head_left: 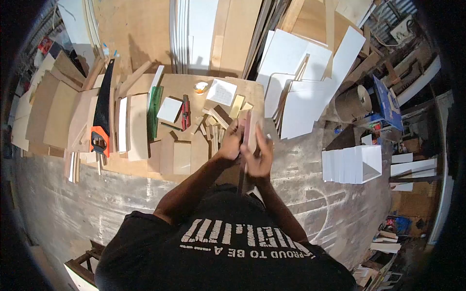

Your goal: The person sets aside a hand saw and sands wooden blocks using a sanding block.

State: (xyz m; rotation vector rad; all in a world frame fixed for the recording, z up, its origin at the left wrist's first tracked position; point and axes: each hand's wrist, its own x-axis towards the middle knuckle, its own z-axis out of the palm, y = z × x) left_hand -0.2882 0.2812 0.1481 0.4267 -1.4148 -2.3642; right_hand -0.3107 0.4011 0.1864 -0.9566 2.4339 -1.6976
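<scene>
Near the right end of the wooden worktable point(165, 167), my left hand point(232, 140) wraps round a narrow reddish-brown wooden strip point(246, 131) held upright in front of my body. My right hand point(260, 154) is on the other side of it, fingers bent against a pale wood piece point(253, 127) beside the strip; this hand is slightly blurred. Small wood offcuts point(213, 133) lie just left of my hands. Behind them are a white block point(222, 92) and a red tool point(185, 112).
A handsaw with an orange handle point(100, 138) and a green strip point(155, 111) lie on the table's left part. White boards point(306, 104) lean at the back right. A white box-like stack point(352, 165) stands on the floor at right, near a brown roll point(357, 102).
</scene>
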